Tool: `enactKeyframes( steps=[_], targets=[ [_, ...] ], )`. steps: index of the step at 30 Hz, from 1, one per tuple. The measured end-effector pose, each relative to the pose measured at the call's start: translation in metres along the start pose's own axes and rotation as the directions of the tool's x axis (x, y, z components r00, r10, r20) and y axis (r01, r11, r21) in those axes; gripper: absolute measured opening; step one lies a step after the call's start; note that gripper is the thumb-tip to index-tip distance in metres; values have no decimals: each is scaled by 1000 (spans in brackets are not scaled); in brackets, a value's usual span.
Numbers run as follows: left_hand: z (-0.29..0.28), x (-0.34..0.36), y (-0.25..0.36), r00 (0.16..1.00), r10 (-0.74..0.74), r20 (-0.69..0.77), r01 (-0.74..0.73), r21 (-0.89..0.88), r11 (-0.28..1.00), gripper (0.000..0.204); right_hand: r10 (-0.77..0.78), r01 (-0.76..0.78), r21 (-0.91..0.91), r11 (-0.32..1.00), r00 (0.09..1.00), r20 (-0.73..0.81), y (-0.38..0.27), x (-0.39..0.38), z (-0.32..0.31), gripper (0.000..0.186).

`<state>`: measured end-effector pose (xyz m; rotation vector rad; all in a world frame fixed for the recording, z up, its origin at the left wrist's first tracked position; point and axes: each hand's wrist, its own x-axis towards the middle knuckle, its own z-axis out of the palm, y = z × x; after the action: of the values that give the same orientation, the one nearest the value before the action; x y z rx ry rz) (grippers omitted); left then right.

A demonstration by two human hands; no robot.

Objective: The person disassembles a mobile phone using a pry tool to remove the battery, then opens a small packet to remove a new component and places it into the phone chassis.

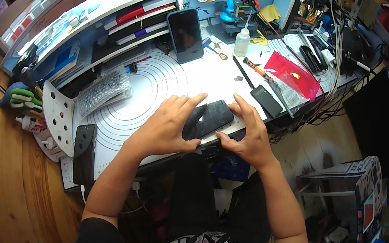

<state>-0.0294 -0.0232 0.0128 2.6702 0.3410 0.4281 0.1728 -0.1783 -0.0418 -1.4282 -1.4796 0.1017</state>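
A dark smartphone (214, 118) lies face up at the front edge of the white work mat, slightly tilted toward the upper right. My left hand (165, 124) grips its left end, thumb at the near edge and fingers at the far edge. Around the right end curl the thumb and fingers of my right hand (249, 136). The glass looks smudged, with a small bright reflection. Just right of my right hand's fingers rests a small black rectangular device (266, 100). The undersides of the phone and of my fingers are hidden.
Bubble wrap (105, 92) and a second dark phone (84, 152) with a white cable lie on the left. Behind stand a large phone (185, 35) and a clear dropper bottle (242, 42). An orange screwdriver (258, 69) and red sheet (292, 76) lie at right. Shelves (143, 15) line the back.
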Motion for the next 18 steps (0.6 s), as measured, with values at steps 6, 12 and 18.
enactKeyframes(
  steps=[6,12,18],
  targets=[
    [-4,-1,-4,998,-60,6,60,-151,987,87,25,-25,24,999,1000,-10,2,-2,2,88],
    [-6,0,-15,982,-190,-15,169,-387,906,75,36,-36,-3,999,999,-12,1,-2,5,87],
    [-6,3,-17,983,-183,-33,150,-441,885,74,31,-32,-39,999,999,-19,1,-1,4,86]
  ],
)
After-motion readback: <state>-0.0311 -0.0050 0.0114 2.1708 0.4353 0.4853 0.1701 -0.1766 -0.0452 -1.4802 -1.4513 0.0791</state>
